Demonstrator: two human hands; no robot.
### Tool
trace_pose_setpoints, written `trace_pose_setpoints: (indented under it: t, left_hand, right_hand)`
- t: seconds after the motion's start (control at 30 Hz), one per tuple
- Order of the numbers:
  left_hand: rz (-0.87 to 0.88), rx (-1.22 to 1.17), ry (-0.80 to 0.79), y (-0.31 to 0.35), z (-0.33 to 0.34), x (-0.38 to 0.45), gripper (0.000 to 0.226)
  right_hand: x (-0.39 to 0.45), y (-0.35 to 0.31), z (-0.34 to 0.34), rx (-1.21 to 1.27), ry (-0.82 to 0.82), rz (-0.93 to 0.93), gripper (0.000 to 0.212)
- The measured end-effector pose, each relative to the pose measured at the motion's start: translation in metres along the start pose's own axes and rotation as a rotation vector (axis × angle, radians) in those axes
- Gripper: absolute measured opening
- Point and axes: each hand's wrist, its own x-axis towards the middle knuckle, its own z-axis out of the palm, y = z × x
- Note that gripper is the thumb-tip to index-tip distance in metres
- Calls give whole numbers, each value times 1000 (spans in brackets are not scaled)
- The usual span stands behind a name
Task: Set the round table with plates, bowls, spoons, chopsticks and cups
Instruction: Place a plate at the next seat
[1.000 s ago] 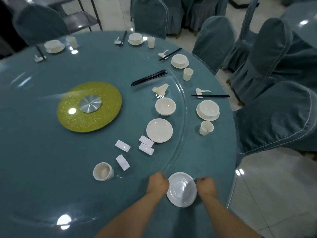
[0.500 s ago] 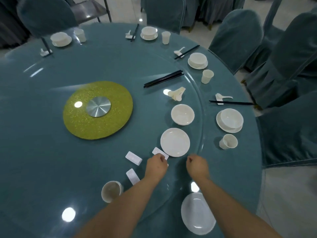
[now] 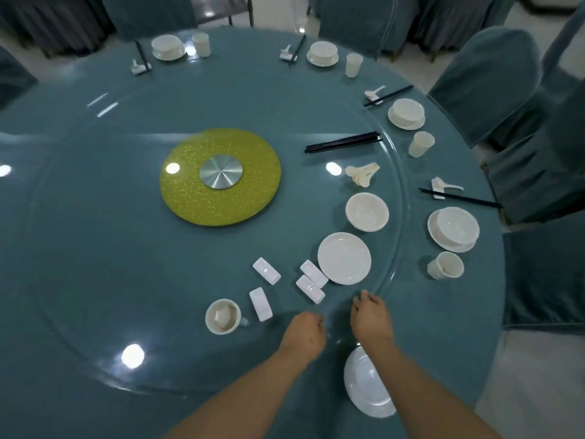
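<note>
Plate [image 3: 367,388], white, one: lies at the near edge of the table [image 3: 95,391], partly under the right forearm. It was between both hands a second ago; both hands have since let it go, so the new place has its plate, and bowl, spoon, chopsticks and cup are judged still to come.

Left hand [image 3: 304,339]: empty, fingers curled loosely inward, over the glass turntable [image 3: 95,248], drawn back from the rests it neared half a second ago.

Right hand [image 3: 372,318]: empty, fingers half open, over the turntable rim just short of the spare plate [image 3: 344,258].

Stock on the turntable:
- bowl [image 3: 367,212], beyond the spare plate
- spoons [image 3: 362,175], a small heap
- chopsticks [image 3: 343,143], a black bundle
- rests [image 3: 311,282], four white blocks, two touching
- cup [image 3: 223,316], left of the hands

Finished settings [image 3: 453,229]: four, round the far and right edge, each with bowl on plate, cup, spoon and chopsticks.

Hidden or unclear:
- near plate's left part, covered by the forearm
- number of spoons in the heap and of chopsticks in the bundle, too small to count
- whether bowl and spare plate are single pieces or stacks
- the table's left and near parts, cut off.
</note>
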Motion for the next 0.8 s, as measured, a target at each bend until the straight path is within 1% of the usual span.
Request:
trace_pose_setpoints:
  t: [0.1,0.17,0.23,0.37,0.43,0.57,0.7,0.8]
  left_hand:
    - [-18,8,-9,-9,-3,-13,25]
    - [-42,19,-10,-16,-5,-21,19]
    - [-63,26,-3,-25,-7,-31,18]
    - [-68,72,-5,-43,-11,-50,25]
    - [-85,117,-15,-52,-14,-61,28]
    - [-131,186,-39,-67,-16,-83,36]
    - [-200,208,-40,-80,-22,-101,41]
    - [-225,222,-48,-93,-25,-112,44]
  right_hand:
    - [-16,-8,3,-27,-48,-4,34]
    - [-24,-14,6,-51,-76,-35,35]
    - [-34,-20,10,-58,-115,-53,37]
    - [-55,-33,16,-20,-160,-29,41]
    - [-66,-40,18,-9,-189,-48,40]
    - [-89,-52,21,-38,-288,-120,45]
    - [-108,-58,20,-110,-294,-254,37]
    - [-120,-55,21,-165,-309,-272,44]
